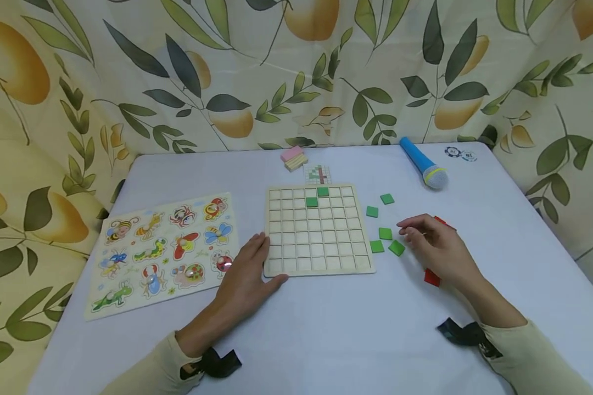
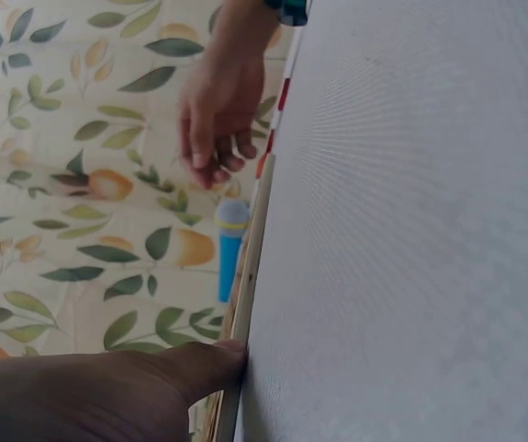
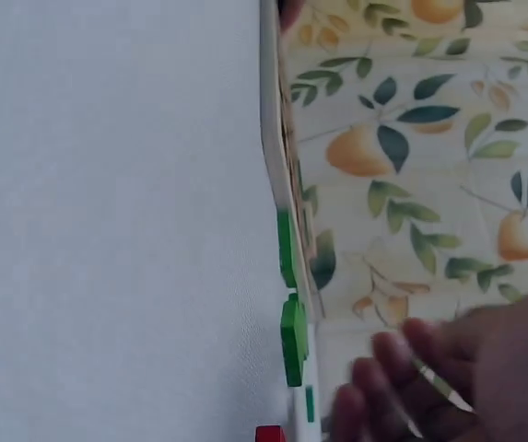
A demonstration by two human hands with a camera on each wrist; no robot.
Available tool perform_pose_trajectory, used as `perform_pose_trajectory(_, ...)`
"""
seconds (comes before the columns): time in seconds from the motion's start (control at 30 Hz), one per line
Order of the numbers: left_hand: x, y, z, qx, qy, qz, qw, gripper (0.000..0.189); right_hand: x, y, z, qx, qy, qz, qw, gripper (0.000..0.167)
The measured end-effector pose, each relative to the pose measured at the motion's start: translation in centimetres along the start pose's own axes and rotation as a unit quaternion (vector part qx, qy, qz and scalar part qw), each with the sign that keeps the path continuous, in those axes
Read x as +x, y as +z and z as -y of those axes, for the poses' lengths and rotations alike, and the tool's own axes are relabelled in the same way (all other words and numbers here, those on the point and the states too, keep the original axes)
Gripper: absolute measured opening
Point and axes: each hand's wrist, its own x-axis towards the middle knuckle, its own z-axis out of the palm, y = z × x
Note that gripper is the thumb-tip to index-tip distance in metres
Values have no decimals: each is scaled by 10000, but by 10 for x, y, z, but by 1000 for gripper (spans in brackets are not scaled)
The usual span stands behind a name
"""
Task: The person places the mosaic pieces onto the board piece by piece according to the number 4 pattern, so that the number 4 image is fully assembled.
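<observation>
Fingers are released on the left hand (image 1: 242, 280) and the right hand (image 1: 440, 252) alike, extended on the one and loosely bent on the other. Farthest left on the white table (image 1: 336, 329) lies a picture board (image 1: 135, 269) of colourful insects and other small creatures, its near right corner hidden from the head view by the left hand. That hand's extended fingers rest along the left edge of a wooden grid board (image 1: 321, 237), and its thumb (image 2: 213, 366) touches the near edge. Just past the far edge lie a small stack of pink and pale pieces (image 1: 294, 158) and a pattern card (image 1: 318, 174). Two green tiles (image 1: 312, 202) sit on the grid, set diagonally corner to corner near its far side. Right of the board, five loose green tiles (image 1: 385, 233) are scattered on the table. Beyond them lies a blue microphone (image 1: 420, 159), its grey head pointing nearer the person. The right hand hangs above the table beside the loose tiles, with red pieces (image 1: 432, 277) partly hidden beneath it.
</observation>
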Motion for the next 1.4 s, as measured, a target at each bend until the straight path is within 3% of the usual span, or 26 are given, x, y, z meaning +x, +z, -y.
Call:
perform_pose_trajectory(0.23, 0, 1, -1, -100, -104, -112, 9998, 93, 9, 3, -2, -597, -604, 483, 9952, 34)
perform_pose_trajectory(0.43, -1, -1, -2, -133, -127, 112, 9998, 94, -5, 12, -8, -912, -270, 631, 9935, 49)
perform_pose_trajectory(0.87, -2, 1, 1, -94, -169, 67, 9998, 96, -4, 18, -12, -1059, -221, 310, 9937, 44)
perform_pose_trajectory(1.1, -3, 2, 0, -185, -236, 97, 9995, 94, -8, 19, -19, -958, -222, 492, 9939, 44)
perform_pose_trajectory(1.23, -5, 4, 0, -194, -227, 138, 9995, 93, -9, 18, -21, -1015, -256, 405, 9937, 40)
perform_pose_trajectory(1.4, -1, 3, 1, -75, -147, -33, 9999, 92, -3, 16, -20, -1023, -411, 253, 9936, 37)
